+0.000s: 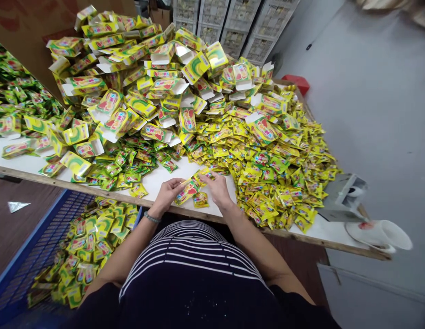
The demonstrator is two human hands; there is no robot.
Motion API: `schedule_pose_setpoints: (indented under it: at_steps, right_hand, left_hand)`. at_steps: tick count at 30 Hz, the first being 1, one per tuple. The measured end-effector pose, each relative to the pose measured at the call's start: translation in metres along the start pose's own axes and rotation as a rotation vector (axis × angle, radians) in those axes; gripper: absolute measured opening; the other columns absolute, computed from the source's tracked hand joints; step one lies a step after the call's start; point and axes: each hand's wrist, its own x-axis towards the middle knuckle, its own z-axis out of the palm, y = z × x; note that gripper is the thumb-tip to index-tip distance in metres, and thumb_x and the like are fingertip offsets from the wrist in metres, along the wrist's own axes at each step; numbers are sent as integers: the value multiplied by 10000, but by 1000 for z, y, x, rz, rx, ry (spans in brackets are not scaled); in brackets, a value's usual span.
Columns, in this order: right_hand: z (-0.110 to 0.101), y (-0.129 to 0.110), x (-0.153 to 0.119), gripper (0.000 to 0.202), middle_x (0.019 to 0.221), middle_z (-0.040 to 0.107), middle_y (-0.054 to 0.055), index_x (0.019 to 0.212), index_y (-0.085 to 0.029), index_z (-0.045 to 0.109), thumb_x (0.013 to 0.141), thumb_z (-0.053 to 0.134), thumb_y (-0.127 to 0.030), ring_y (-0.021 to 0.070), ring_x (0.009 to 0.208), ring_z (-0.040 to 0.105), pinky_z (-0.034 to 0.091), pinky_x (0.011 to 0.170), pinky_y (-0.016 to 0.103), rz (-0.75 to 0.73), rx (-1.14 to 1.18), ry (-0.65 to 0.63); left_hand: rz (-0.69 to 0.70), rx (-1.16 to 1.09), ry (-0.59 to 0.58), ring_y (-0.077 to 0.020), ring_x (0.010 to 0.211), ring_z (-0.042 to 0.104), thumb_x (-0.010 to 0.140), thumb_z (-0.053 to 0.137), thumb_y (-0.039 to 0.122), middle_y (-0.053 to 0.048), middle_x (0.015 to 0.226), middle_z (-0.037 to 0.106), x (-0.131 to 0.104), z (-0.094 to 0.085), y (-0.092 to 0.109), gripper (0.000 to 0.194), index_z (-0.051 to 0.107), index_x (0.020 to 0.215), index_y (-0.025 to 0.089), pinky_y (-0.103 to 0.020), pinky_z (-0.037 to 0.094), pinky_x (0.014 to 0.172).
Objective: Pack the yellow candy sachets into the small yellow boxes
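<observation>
Holding the small box [187, 192] over the front edge of the white table [153, 182], your left hand [167, 197] grips its near end, with the thumb and fingers closed on it. Your right hand [216, 189] is at the other end of the box, and its fingers pinch what looks like a yellow packet [206, 173]; they cover so much that you can't tell if any of it is inside the box. The box tilts up toward your right hand. One loose packet [200, 199] lies on the table just beside the box, between your hands. A big heap of open boxes [140, 87] sits in front of you, many with white flaps sticking out. Near your left hand is a pile of green packets [130, 160], and to the right of your right hand spreads a large pile of yellow packets [284, 187]. Down on your left, lower than the table, a blue basket [50, 217] holds lots of yellow and green boxes [96, 233]. You wear a beaded bracelet [152, 217] on your left wrist. A white tube [380, 234] lies at the table's right end.
</observation>
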Motion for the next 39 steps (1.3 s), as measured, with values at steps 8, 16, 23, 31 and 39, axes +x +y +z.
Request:
schedule_pose_setpoints:
  at_steps: [8, 16, 23, 31, 39]
  right_hand:
    - [1, -1, 0, 348, 820, 673, 44, 723, -182, 678, 749, 719, -526, 208, 792, 606, 493, 796, 345, -151, -304, 96]
    - [0, 7, -13, 321, 1038, 685, 100, 809, -209, 740, 805, 692, -526, 269, 1032, 589, 459, 963, 429, -249, -363, -64]
    - [-12, -4, -3, 114, 1139, 687, 77, 765, -229, 719, 791, 739, -338, 273, 1125, 539, 403, 1048, 463, -368, -508, -213]
    - [-10, -18, -1, 237, 994, 718, 59, 984, -214, 717, 830, 644, -379, 187, 804, 617, 506, 761, 328, -314, -397, -177]
    - [-3, -29, -10, 145, 873, 748, 46, 842, -259, 745, 885, 616, -310, 239, 883, 616, 464, 872, 401, -508, -506, -143]
  left_hand:
    - [40, -4, -25, -147, 721, 668, 616, 869, 454, -48, 861, 760, -3, 3, -3, 463, 731, 929, 142, -257, 533, 709]
    - [-55, -99, 21, -151, 658, 673, 556, 907, 408, -46, 774, 752, -7, 8, -12, 482, 706, 894, 130, -266, 529, 651]
    - [29, -27, -23, -151, 718, 686, 608, 878, 429, -43, 836, 761, -8, 10, -11, 473, 713, 940, 136, -255, 535, 689]
    - [12, -59, -8, -155, 764, 701, 585, 900, 366, -51, 940, 770, -5, 14, -8, 526, 701, 1019, 145, -261, 539, 728]
    - [-15, -158, 17, -154, 740, 706, 567, 909, 327, -43, 929, 778, -6, 14, -9, 527, 707, 1021, 153, -272, 551, 729]
